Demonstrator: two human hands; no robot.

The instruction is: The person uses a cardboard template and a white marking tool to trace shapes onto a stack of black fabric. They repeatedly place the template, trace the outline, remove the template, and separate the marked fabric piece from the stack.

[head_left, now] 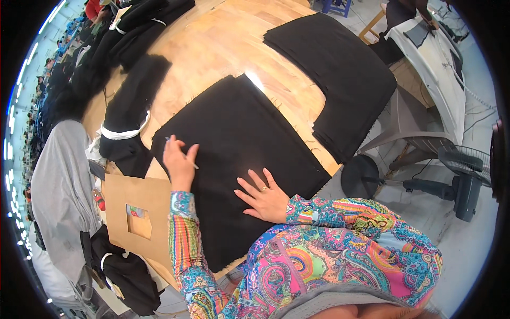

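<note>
A stack of black cut fabric panels (pixel 234 127) lies on the wooden table in front of me. My left hand (pixel 179 159) is over the stack's left part, with a slim pen (pixel 196 166) held across the palm; only its ends show. Lower on the same stack, my right hand (pixel 264 198) rests flat with fingers spread, a ring on one of them. It holds nothing.
A second stack of curved black pieces (pixel 345 74) lies at the table's right edge. Black bundles tied with white strips, one of them a roll (pixel 130 106), lie to the left. Brown cardboard (pixel 119 212) with a cut-out window is beside my left forearm. A fan (pixel 462 175) stands at right.
</note>
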